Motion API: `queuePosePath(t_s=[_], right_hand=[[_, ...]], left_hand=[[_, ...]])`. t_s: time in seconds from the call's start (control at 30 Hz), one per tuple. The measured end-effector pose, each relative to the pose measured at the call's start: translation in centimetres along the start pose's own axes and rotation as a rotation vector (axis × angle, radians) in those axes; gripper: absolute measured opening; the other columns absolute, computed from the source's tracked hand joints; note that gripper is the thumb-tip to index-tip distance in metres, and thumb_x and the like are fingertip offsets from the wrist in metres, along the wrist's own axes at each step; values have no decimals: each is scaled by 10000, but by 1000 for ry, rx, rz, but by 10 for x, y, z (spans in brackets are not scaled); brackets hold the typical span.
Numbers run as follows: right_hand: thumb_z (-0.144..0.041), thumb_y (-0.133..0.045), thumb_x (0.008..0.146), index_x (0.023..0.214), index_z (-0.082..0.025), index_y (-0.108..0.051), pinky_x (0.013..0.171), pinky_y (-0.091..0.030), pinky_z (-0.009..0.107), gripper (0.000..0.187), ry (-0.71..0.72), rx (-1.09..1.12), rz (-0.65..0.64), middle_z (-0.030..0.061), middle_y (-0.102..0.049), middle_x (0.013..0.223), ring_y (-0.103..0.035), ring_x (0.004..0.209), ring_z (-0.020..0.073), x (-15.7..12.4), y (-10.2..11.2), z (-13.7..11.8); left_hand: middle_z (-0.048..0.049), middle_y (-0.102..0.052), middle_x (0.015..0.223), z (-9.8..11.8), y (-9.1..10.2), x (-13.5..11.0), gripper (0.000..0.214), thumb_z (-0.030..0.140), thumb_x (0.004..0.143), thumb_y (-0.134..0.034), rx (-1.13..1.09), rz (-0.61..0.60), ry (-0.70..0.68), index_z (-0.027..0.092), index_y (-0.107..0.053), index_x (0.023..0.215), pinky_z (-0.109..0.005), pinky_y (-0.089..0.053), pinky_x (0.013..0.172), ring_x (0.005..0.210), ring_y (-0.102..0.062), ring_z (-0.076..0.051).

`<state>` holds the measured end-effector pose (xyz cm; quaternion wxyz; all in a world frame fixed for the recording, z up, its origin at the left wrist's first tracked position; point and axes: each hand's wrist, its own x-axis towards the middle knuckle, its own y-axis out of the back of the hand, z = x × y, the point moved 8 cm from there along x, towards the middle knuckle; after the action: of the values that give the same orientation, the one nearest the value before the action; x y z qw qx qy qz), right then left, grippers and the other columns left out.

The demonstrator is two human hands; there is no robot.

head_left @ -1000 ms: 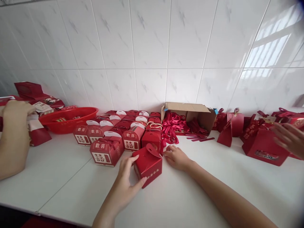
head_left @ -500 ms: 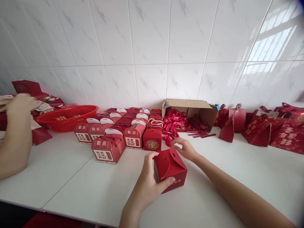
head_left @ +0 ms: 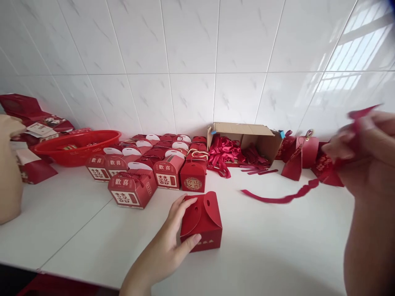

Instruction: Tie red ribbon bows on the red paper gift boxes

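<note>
A small red gift box (head_left: 202,222) with two curved top flaps stands on the white counter (head_left: 262,255) in front of me. My left hand (head_left: 168,248) wraps round its left side, thumb on the front and fingers at the back. My right hand (head_left: 365,154) is raised at the right, blurred, its fingers pinched on a dark red ribbon (head_left: 284,196). The ribbon trails down and left, with its free end lying on the counter. A group of finished red boxes (head_left: 148,164) with white labels stands behind the small box.
An open cardboard box (head_left: 247,142) lies on its side against the tiled wall, spilling red ribbons. A red plastic basket (head_left: 77,146) sits at the left. Flat red bags (head_left: 300,158) lean at the right. Another person's arm (head_left: 9,172) shows at the far left edge.
My right hand left the box's top flap, took a ribbon and lifted it up to the right. My left hand has drawn the box nearer and turned it.
</note>
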<state>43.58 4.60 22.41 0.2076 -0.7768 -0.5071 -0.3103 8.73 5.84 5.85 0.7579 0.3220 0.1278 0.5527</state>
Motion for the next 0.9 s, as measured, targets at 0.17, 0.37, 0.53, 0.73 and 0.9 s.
queuePosePath(t_s=[0.17,0.37,0.53,0.73,0.9], right_hand=[[-351,-675,813,897,-239,-527,472,-441,241,204,-337,-1,-636,-23,-618,639,-577,561,139,-44,-106,30],[-219,-554,834,816,-226,-385,544,-417,230,170,-527,-50,-1028,-70,-534,608,-494,572,101,-101,-176,64],[-190,-547,796,786,-224,-364,499,-334,205,185,-596,-49,-1126,-73,-509,604,-438,565,91,-116,-184,71],[-201,-568,787,817,-224,-379,479,-262,202,193,-703,18,-1154,-94,-456,567,-353,516,73,-120,-185,70],[-198,-561,795,826,-228,-370,471,-252,201,195,-667,-6,-1158,-92,-500,569,-356,505,73,-122,-185,69]], left_hand=[[-1,-106,1598,16,-2,-1,461,438,909,-476,-86,95,43,373,-428,1363,-502,-294,1125,1467,-102,-313],[-66,-285,1511,29,-9,9,319,233,925,-398,-45,217,-19,295,-473,1229,-487,-300,1126,1424,-249,-249],[-56,-336,1479,27,-13,11,348,167,888,-406,38,207,-14,286,-468,1208,-451,-336,1109,1400,-293,-236],[-65,-363,1468,34,-14,9,351,156,863,-429,63,175,-23,261,-535,1181,-427,-376,1091,1366,-361,-257],[-69,-412,1431,42,-17,7,330,172,860,-461,39,162,-47,269,-573,1155,-421,-420,1062,1324,-422,-268]])
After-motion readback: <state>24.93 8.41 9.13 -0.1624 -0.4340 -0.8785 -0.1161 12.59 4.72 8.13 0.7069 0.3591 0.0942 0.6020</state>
